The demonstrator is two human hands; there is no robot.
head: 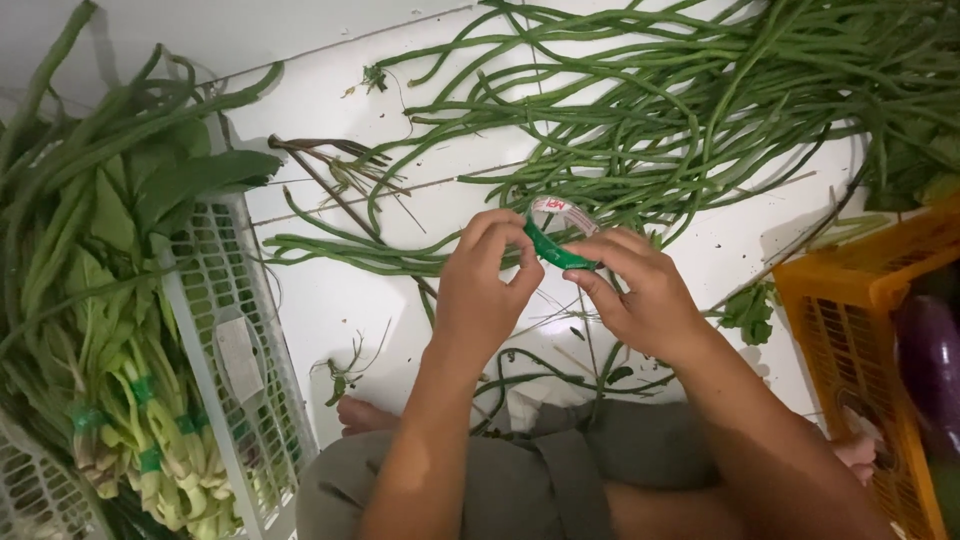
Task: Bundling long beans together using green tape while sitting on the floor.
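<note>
Left hand (487, 290): fingers curled, thumb and forefinger pinching the green tape (556, 250) at its left end. Right hand (640, 290): fingers curled, pinching the same tape at its right end. Tape: a small roll with a white core, held between both hands above the white floor (330, 300), just in front of the long beans (660, 110). Beans: a loose heap spread across the floor, a few strands lying near the hands. White crate (235, 350), left: leafy greens (110, 300), bunches banded green. Orange crate (850, 320), right: an aubergine (930, 360) inside.
</note>
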